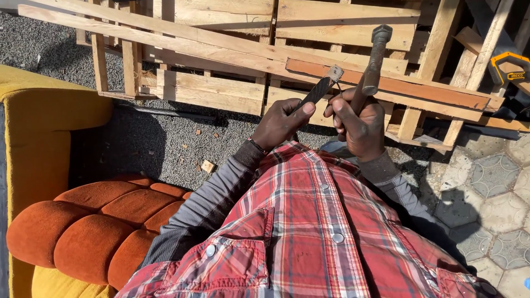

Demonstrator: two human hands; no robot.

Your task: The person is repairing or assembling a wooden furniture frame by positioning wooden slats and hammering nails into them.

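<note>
Both forearms rise bent from the chest, hands level before the pallets (pixel 232 83). Left hand (pixel 280 122) is fisted around 1 dark chisel (pixel 319 89), tip angled up-right toward the reddish plank (pixel 397 85). Right hand (pixel 359 126) grips 1 hammer (pixel 375 58), head uppermost. 2 hands, nearly touching.

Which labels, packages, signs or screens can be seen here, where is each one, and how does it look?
Label on the yellow and black tool: far right edge, among the wooden slats; a small dark strip with pale lettering on the yellow body.
No packages, signs or screens are in view.
</note>
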